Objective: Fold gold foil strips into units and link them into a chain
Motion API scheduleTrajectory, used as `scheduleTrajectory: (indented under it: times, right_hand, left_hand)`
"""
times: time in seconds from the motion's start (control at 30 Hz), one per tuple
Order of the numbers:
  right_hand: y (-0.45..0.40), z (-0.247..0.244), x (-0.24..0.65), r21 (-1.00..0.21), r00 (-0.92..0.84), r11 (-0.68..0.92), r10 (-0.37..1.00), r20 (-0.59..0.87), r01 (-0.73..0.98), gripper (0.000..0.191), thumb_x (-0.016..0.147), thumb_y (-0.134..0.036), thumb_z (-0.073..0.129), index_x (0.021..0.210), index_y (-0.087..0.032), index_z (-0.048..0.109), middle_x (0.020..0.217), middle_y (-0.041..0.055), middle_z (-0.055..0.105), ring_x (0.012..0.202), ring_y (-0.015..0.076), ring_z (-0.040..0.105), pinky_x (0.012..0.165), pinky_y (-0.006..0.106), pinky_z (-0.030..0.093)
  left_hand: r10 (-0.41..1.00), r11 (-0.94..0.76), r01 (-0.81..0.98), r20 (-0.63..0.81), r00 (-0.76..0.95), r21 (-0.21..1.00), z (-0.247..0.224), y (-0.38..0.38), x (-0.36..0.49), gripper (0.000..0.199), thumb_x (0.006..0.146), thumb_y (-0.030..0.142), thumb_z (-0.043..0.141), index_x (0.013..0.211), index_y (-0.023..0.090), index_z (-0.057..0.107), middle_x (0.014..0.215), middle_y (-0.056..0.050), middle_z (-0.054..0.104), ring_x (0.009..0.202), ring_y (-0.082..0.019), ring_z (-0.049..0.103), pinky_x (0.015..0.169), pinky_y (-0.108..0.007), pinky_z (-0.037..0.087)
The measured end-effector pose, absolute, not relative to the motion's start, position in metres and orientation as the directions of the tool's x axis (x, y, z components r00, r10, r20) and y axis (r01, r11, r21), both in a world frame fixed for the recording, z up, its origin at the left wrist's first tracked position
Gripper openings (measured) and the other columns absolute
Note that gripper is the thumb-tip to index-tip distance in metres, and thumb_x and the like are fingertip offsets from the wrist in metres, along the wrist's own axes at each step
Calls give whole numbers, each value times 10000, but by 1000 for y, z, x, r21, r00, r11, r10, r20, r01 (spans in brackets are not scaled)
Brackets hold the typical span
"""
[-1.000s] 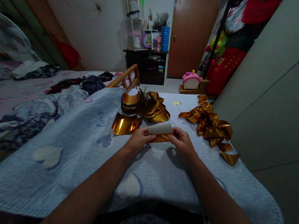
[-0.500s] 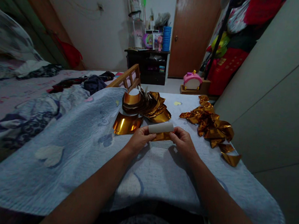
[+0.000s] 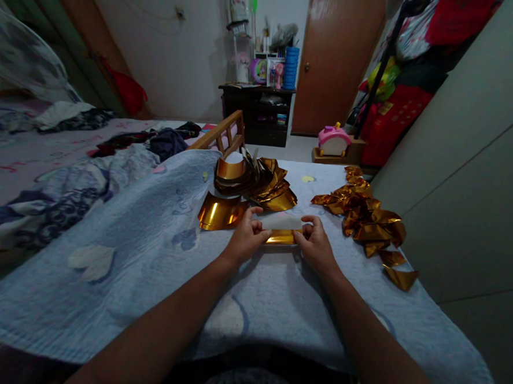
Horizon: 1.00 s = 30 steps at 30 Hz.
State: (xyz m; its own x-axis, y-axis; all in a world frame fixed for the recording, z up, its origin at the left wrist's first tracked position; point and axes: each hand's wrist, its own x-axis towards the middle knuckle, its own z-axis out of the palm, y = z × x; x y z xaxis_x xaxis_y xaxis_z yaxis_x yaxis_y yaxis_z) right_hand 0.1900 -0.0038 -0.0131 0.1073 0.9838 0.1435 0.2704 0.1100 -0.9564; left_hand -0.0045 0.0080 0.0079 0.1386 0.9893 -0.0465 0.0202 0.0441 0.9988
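Observation:
Between my two hands is a gold foil sheet with a pale inner side, its near edge folded or rolled into a narrow gold band. My left hand pinches the left end, and my right hand pinches the right end. Just beyond my left hand, a curved gold sheet lies on the blue cloth. Behind it is a fanned stack of gold sheets. Crumpled, folded gold pieces form a line at the right.
The pale blue quilted cloth covers the surface before me. A wooden rail stands beyond the stack. At the left is a bed with clothes. A pink toy sits on a box beyond the far edge, and a pale panel rises at the right.
The sheet's pale side was curled up over the top; now a flat, narrow gold band shows along the near edge. My fingers have lifted and shifted along its ends. The view has moved slightly.

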Motion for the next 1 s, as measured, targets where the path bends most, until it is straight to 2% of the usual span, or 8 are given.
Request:
scheduleTrajectory:
  times: [0.1, 0.23, 0.43, 0.7, 1.0]
  right_hand:
    - [-4, -14, 189, -921, 93, 117, 982, 162, 371, 407, 779, -317, 560, 1147, -216, 421, 646, -89, 515, 568, 153, 513, 562, 261, 363]
    - [-6, -12, 188, -808, 66, 113, 981, 184, 578, 341, 792, -266, 522, 1119, -198, 453, 668, -58, 530, 593, 168, 525, 593, 272, 347]
    - [-6, -12, 185, -600, 40, 83, 981, 188, 795, 291, 795, -215, 510, 1084, -182, 507, 778, 21, 610, 704, 203, 558, 689, 302, 341]
    - [-7, -16, 183, -503, 28, 81, 978, 205, 860, 276, 849, -192, 498, 1123, -175, 513, 905, 76, 660, 872, 243, 585, 793, 327, 337]
    - [-9, -13, 180, -448, 22, 62, 983, 180, 892, 274, 874, -163, 515, 1148, -164, 527, 936, 86, 664, 905, 258, 577, 791, 341, 310]
  left_hand:
    - [989, -40, 157, 17, 149, 987, 6, 8, -4, 517, 738, 187, 689, 1219, 206, 501, 677, 82, 525, 596, -100, 518, 597, -213, 360]
    - [978, -151, 363, 87, 188, 920, 2, 8, -4, 327, 776, 184, 645, 1095, 203, 578, 687, 55, 548, 627, -132, 534, 617, -244, 358]
    - [979, -175, 559, 84, 185, 811, 2, 9, -3, 271, 784, 148, 622, 1047, 204, 593, 690, 41, 551, 646, -162, 532, 650, -274, 351]
    - [982, -164, 613, 69, 177, 773, 1, 11, -2, 273, 819, 113, 545, 1068, 211, 602, 698, 33, 525, 707, -186, 529, 719, -292, 369]
    - [975, -222, 702, 131, 182, 677, 2, 8, 0, 278, 812, 81, 573, 1058, 200, 623, 696, 5, 556, 749, -220, 539, 744, -313, 364]
